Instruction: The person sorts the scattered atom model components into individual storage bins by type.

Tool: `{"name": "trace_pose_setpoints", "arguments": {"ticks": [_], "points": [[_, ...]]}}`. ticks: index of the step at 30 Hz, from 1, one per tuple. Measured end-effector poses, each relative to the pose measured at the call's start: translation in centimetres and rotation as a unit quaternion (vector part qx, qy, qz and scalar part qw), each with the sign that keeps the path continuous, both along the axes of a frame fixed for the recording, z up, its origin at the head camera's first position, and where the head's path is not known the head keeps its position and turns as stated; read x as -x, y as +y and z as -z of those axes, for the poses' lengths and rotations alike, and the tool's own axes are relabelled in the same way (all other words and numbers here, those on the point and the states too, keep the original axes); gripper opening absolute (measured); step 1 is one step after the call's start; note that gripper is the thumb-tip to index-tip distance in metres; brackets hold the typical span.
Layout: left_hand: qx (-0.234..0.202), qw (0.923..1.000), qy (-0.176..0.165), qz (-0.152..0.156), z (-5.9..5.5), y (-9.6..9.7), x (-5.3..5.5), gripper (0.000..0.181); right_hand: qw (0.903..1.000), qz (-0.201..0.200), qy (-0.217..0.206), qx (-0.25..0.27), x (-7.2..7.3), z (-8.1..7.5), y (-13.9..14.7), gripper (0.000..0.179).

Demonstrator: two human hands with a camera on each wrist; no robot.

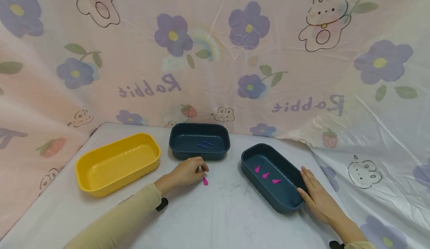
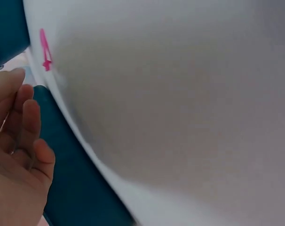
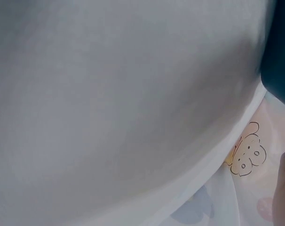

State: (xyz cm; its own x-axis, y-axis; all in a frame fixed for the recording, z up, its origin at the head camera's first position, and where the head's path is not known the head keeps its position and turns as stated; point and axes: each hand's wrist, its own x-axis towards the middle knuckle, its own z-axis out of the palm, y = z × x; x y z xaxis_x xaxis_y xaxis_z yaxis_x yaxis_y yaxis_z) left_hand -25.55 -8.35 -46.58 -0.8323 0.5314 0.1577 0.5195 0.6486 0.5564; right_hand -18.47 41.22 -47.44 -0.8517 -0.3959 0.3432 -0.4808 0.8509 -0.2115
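My left hand (image 1: 190,171) is low over the white cloth, fingers bent, thumb near the forefinger. Right below its fingertips lies a small pink teardrop-shaped piece (image 1: 205,181). In the left wrist view, this pink piece (image 2: 46,49) lies on the cloth, apart from the fingertips of the left hand (image 2: 20,127). My right hand (image 1: 319,198) rests against the outer right side of a dark blue tray (image 1: 268,196), fingers straight, thumb at the rim. Several matching pink pieces (image 1: 265,175) lie inside that tray. The right wrist view catches only an edge of the right hand (image 3: 284,188).
Another dark blue tray (image 1: 198,155) stands at the back middle, holding two thin blue sticks (image 1: 208,143). A yellow tray (image 1: 117,180) stands to the left. Behind the table hangs a patterned curtain (image 1: 215,77) with flowers and rabbits.
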Motion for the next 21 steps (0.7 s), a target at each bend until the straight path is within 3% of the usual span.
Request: {"name": "trace_pose_setpoints", "arguments": {"ticks": [4, 12, 21], "points": [[0.037, 0.9991, -0.006, 0.02, 0.1, -0.4, 0.2, 0.011, 1.0, -0.002, 0.0, 0.003, 0.0, 0.0, 0.0, 0.067], [0.069, 0.9969, 0.002, 0.037, 0.4, -0.5, 0.2, 0.008, 1.0, -0.003, -0.002, 0.005, 0.0, 0.0, -0.2, 0.067], [0.067, 0.9972, 0.008, 0.032, 1.1, -0.4, 0.5, 0.005, 1.0, -0.003, 0.0, 0.005, 0.0, 0.1, -0.1, 0.067]]}}
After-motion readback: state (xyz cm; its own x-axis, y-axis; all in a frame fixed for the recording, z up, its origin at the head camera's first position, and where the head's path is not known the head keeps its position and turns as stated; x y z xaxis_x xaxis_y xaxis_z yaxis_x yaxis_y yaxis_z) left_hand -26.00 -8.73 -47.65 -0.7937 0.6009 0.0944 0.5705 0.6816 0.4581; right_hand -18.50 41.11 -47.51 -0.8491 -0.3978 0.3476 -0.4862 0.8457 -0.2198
